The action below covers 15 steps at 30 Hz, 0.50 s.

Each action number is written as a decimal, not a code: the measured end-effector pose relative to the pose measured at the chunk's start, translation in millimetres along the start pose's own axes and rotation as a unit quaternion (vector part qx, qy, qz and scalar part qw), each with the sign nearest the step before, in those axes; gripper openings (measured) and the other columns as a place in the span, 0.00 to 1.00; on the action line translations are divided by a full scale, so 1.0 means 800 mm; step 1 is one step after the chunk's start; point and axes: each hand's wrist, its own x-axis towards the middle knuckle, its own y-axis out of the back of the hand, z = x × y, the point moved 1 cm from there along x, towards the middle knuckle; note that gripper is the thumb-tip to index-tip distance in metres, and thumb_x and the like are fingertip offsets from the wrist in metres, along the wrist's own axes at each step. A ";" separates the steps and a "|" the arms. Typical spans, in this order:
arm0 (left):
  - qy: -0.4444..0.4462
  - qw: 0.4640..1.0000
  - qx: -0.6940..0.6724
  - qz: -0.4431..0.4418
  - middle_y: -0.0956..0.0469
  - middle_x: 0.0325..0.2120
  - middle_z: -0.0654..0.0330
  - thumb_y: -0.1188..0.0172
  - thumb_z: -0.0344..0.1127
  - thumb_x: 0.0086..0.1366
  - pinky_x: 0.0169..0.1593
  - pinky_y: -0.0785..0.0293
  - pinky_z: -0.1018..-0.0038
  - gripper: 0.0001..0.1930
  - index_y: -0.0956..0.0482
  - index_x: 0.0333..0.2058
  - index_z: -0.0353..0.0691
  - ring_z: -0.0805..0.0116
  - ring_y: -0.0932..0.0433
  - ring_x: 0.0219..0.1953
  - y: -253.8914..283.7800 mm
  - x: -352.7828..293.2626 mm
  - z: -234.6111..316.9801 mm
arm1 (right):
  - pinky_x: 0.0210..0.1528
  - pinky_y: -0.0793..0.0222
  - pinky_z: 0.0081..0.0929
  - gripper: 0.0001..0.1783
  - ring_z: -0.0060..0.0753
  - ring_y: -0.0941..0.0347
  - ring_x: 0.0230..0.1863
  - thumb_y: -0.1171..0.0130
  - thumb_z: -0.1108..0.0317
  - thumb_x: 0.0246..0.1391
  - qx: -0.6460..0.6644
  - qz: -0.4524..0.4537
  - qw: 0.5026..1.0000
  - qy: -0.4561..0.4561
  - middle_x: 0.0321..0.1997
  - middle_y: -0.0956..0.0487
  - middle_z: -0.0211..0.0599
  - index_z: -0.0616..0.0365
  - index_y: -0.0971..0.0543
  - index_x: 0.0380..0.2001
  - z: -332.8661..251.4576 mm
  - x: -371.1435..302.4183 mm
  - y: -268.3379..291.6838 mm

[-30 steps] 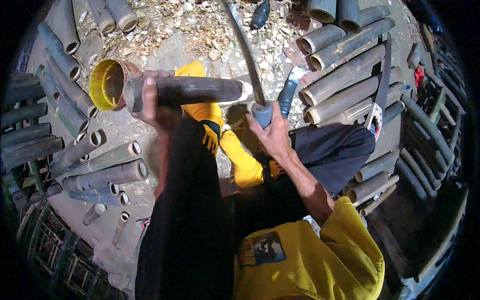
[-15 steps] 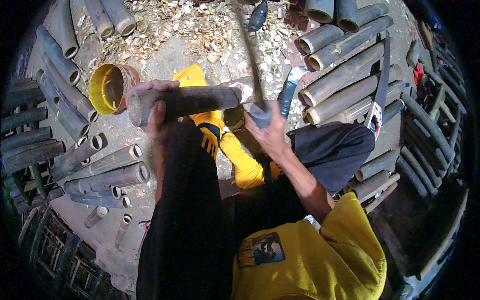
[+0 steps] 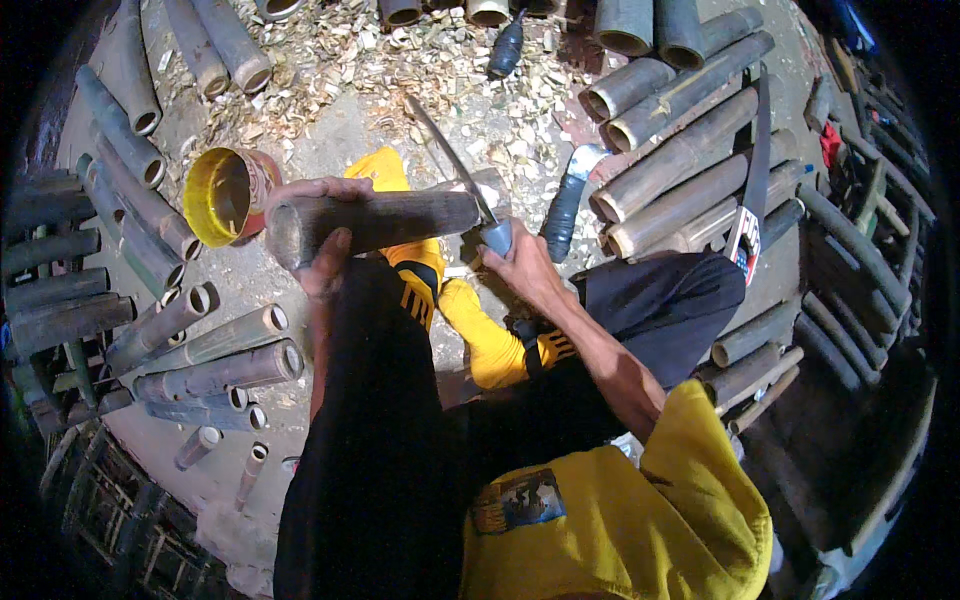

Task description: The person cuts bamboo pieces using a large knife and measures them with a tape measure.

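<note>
My left hand (image 3: 326, 270) is wrapped round the left end of a dark bamboo tube (image 3: 400, 219), thumb on the near side and fingers over the far side. The tube lies nearly level above my knee and yellow-clad foot, its right end pale. My right hand (image 3: 525, 268) grips the blue-grey handle of a knife (image 3: 447, 147). Its long, slightly curved blade slants up and left across the tube's right end; whether the edge touches the bamboo I cannot tell.
A yellow-lined bucket (image 3: 205, 205) stands left of the tube. Wood chips (image 3: 350, 85) litter the floor ahead. A black-wrapped tool (image 3: 568, 212) lies right of my right hand, near a saw (image 3: 757, 165). Bamboo tubes (image 3: 225, 372) lie in rows on both sides.
The knife has come down from a steep, blurred position to a leftward slant over the tube's right end. My right hand has lowered slightly. My left hand keeps its hold on the tube.
</note>
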 end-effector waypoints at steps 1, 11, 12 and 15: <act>0.008 1.000 0.023 -0.003 0.26 0.34 0.43 0.41 0.34 0.41 0.46 0.29 0.60 0.26 0.36 0.42 0.31 0.50 0.25 0.40 0.007 0.001 0.000 | 0.30 0.30 0.32 0.23 0.39 0.24 0.26 0.37 0.63 0.44 0.023 -0.004 1.000 -0.005 0.26 0.23 0.51 0.66 0.31 0.40 0.004 0.000 -0.002; 0.046 0.984 0.085 0.147 0.29 0.32 0.51 0.47 0.30 0.52 0.46 0.32 0.60 0.20 0.34 0.45 0.36 0.59 0.27 0.35 -0.014 0.024 0.026 | 0.29 0.30 0.34 0.23 0.45 0.25 0.26 0.39 0.60 0.47 -0.010 -0.014 1.000 0.004 0.23 0.25 0.53 0.67 0.33 0.37 0.013 0.005 -0.010; 0.105 0.953 -0.047 0.281 0.29 0.32 0.50 0.48 0.29 0.55 0.45 0.31 0.60 0.18 0.34 0.46 0.36 0.60 0.27 0.34 -0.023 0.013 0.018 | 0.31 0.29 0.37 0.23 0.50 0.24 0.28 0.39 0.62 0.47 -0.003 -0.025 0.999 -0.030 0.25 0.24 0.56 0.67 0.34 0.39 0.011 0.001 -0.006; -0.006 0.942 0.172 0.287 0.30 0.30 0.58 0.48 0.39 0.59 0.38 0.28 0.69 0.17 0.34 0.43 0.35 0.66 0.29 0.30 -0.032 0.000 0.004 | 0.32 0.28 0.38 0.23 0.53 0.23 0.30 0.39 0.65 0.46 0.057 0.052 0.997 0.012 0.28 0.23 0.57 0.66 0.35 0.41 -0.001 -0.018 0.003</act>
